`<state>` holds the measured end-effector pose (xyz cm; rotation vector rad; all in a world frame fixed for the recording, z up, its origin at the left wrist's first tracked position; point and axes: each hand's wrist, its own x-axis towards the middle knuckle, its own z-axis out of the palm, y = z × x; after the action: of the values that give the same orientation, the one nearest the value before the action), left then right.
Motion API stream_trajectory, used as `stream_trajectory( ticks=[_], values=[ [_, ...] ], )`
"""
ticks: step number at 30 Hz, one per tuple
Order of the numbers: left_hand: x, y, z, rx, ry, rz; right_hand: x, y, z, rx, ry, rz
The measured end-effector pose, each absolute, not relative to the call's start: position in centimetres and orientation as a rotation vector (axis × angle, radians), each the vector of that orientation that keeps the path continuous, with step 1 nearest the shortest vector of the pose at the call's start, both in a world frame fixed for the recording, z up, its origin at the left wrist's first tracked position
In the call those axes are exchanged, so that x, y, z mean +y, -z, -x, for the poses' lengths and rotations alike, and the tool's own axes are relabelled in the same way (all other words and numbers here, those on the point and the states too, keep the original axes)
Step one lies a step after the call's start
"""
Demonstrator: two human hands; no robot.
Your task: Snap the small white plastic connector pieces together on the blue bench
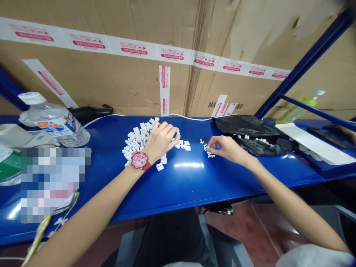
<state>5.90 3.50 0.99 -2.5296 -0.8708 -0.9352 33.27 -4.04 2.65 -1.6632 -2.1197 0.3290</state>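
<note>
On the table [191,185], work appears unfinished: white blocks [136,140] heaped, small pieces [211,155] loose; left hand [162,139], right hand [224,148] half-curled, grasp indeterminable.

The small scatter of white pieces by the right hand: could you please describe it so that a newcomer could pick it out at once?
On the blue table, look between the big white pile and the black plastic bag. There, beside the right hand, lies the small scatter of white pieces. Its pieces are fewer and look smaller than the pile's chunky ones.
</note>
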Motion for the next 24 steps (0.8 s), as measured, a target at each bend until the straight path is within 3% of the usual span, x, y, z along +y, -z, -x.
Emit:
stream_trajectory(
  ticks=[6, 9, 16, 24],
  values=[
    [5.6, 0.6, -4.7, -1.245, 0.692, 2.588, -0.5, -3.7, -32.8, -2.189, -0.230, 1.532],
    [5.3, 0.7, -4.6, -1.248, 0.648, 2.613, 3.9, -4.1, -29.2, -2.314, -0.381, 1.309],
    [4.8, 0.3, -4.2, -1.095, 0.597, 2.667, 13.7, -3.7, -18.8, -2.460, -0.254, 1.260],
    [5.9, -0.7, -2.9, -1.380, 0.704, 2.383, 14.6, -2.5, -17.3, -2.493, -0.265, 1.285]
  ],
)
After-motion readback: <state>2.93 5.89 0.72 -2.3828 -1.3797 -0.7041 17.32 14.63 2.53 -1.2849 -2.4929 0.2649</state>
